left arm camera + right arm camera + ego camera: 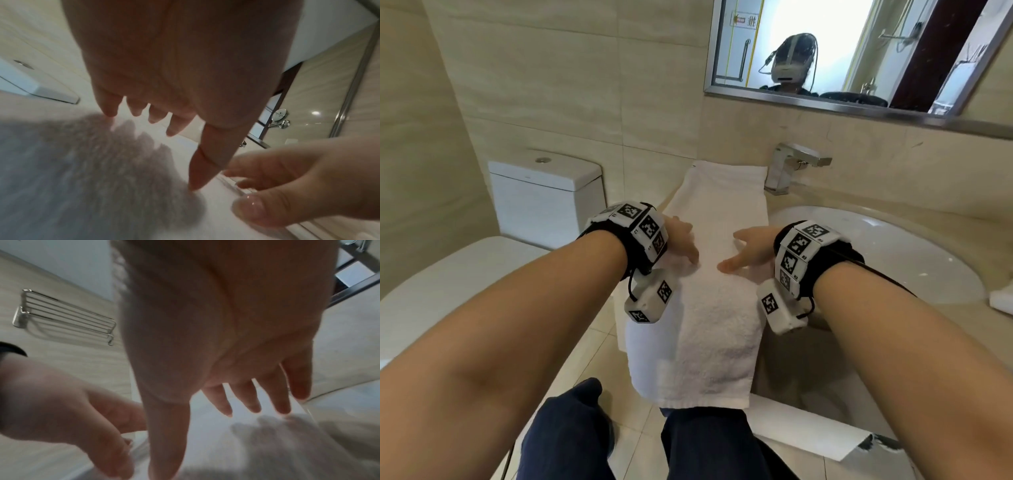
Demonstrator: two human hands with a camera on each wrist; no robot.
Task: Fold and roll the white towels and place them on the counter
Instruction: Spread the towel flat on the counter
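Note:
A white towel, folded into a long strip, lies on the counter left of the sink and hangs over the front edge toward my legs. My left hand is over the towel's left side with straight, spread fingers, thumb tip on the cloth. My right hand is over its right side, fingers also spread. In the left wrist view the left hand casts a shadow on the towel. The right wrist view shows the right hand just above the towel. Neither hand grips anything.
A white sink basin lies right of the towel, with a chrome faucet behind it. A toilet with its tank stands at the left. A mirror hangs above the counter. A metal towel rack is on the wall.

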